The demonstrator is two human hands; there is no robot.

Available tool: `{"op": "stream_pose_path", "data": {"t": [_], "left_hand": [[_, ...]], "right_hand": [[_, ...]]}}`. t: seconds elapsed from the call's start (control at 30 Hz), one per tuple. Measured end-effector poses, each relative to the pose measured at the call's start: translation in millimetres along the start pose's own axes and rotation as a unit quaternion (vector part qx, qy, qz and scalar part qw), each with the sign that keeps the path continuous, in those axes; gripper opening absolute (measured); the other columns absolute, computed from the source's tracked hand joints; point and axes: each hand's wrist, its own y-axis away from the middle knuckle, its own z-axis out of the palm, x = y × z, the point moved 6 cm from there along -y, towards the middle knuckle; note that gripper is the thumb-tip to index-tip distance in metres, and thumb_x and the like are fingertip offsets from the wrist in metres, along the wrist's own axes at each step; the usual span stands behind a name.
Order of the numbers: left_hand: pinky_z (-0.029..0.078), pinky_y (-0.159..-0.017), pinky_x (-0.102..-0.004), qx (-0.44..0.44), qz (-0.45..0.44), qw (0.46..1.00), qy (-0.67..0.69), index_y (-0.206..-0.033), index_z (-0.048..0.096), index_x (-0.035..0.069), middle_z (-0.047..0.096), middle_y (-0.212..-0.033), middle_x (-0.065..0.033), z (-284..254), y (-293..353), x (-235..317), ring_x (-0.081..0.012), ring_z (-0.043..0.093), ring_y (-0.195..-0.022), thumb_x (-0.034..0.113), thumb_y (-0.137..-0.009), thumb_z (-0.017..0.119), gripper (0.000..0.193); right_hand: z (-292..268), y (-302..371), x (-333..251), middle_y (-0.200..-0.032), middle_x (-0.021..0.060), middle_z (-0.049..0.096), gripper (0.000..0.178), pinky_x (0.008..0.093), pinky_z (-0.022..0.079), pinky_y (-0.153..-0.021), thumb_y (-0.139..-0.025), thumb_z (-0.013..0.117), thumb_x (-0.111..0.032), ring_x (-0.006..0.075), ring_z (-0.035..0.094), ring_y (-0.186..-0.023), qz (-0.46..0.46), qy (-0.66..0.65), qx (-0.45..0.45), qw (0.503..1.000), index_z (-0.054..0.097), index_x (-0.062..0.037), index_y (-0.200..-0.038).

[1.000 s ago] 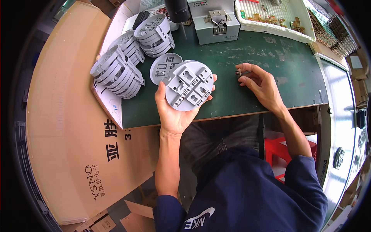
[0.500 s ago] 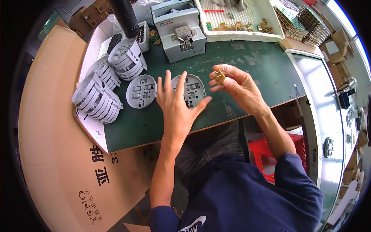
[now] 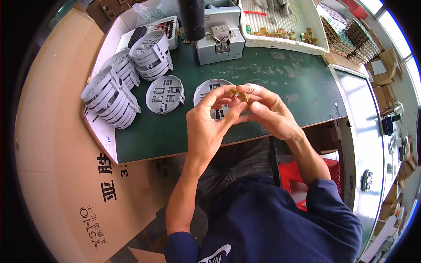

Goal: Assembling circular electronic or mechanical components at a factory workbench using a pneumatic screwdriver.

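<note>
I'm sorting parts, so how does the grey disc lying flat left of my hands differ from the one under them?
The left disc lies fully in view, clear of the hands; the other disc is partly hidden behind the left hand and right hand. Both are flat, round, grey, slotted pieces on the green mat.

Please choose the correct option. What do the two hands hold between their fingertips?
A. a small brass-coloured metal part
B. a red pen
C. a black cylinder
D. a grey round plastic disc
A. The left hand and the right hand meet above the green table and pinch a small brass-coloured metal part; the grey round plastic disc lies flat beneath them.
</note>
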Motion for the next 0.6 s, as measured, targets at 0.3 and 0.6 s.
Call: {"op": "stream_pose_path", "data": {"t": [0.3,0.6], "left_hand": [[0.057,-0.085,-0.0367,0.049,0.233,0.916,-0.322,-0.126,0.070,0.011,0.069,-0.115,-0.0052,2,13,29,-0.0247,0.070,-0.103,0.010,-0.083,0.083,0.046],[0.056,-0.096,-0.0356,0.081,0.146,0.958,-0.233,-0.129,0.068,0.004,0.072,-0.121,-0.0118,-30,20,11,-0.0242,0.069,-0.112,0.013,-0.087,0.083,0.045]], "right_hand": [[-4,-3,4,-0.130,0.0163,0.067,0.034,0.0428,0.054,-0.105,-0.102,0.067,-0.019,0.0241,0.067,-0.119,0.084,0.002,0.037,0.996,0.059,-0.0030,-0.131],[-16,-12,-10,-0.132,0.0096,0.067,0.041,0.0375,0.050,-0.108,-0.091,0.077,-0.007,0.0214,0.063,-0.123,0.066,0.226,0.053,0.970,0.065,-0.0007,-0.129]]}}
